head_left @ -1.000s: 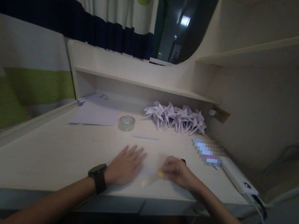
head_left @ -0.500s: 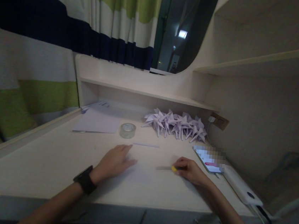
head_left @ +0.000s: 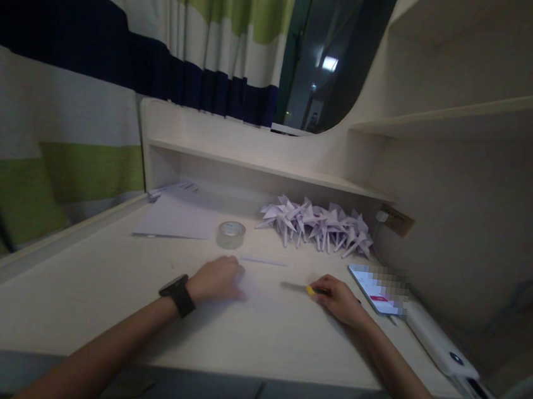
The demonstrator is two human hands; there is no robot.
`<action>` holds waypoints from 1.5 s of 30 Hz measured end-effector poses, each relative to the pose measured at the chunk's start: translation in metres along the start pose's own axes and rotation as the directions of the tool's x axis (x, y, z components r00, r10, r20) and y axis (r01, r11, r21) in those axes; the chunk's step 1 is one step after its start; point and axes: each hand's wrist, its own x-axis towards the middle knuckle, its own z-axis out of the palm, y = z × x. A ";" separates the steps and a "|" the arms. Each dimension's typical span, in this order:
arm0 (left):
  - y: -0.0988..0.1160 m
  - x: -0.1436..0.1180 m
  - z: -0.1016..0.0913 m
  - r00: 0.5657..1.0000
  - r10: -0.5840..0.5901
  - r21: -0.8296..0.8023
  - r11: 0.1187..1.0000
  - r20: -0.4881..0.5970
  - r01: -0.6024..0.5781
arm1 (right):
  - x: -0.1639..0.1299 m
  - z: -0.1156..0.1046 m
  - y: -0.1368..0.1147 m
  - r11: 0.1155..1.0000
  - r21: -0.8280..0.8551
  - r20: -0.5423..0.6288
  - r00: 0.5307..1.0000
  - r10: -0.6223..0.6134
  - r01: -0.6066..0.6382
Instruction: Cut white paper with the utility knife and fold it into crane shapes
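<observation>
My right hand [head_left: 338, 298] is closed around the dark handle of a utility knife [head_left: 310, 290], which has a yellow part near my fingers. Its blade points left over the desk and looks blurred. My left hand [head_left: 218, 280] is palm down at the desk, fingers apart and a little smeared, with a dark watch on the wrist. Beside and under its fingertips is a faint pale patch, perhaps paper; I cannot make out its edges. Just beyond the hand lies a thin white paper strip or stick [head_left: 264, 261]. A roll of clear tape [head_left: 231, 234] sits behind my left hand.
Several folded white paper pinwheels [head_left: 318, 224] are lined up at the back of the desk [head_left: 70, 293]. White paper sheets [head_left: 176, 215] lie at the back left. At right are a lit phone [head_left: 374, 290] and a white power strip or power bank [head_left: 437, 341] with cables.
My left hand has shifted slightly right, its fingers more drawn in. The knife in my right hand has moved slightly away from me. The whole view has shifted a little.
</observation>
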 end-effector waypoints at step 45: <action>-0.026 0.024 0.028 0.993 -0.106 -0.707 0.706 -0.057 0.035 | 0.088 0.062 -0.079 0.038 0.977 0.195 0.946 0.258 -0.211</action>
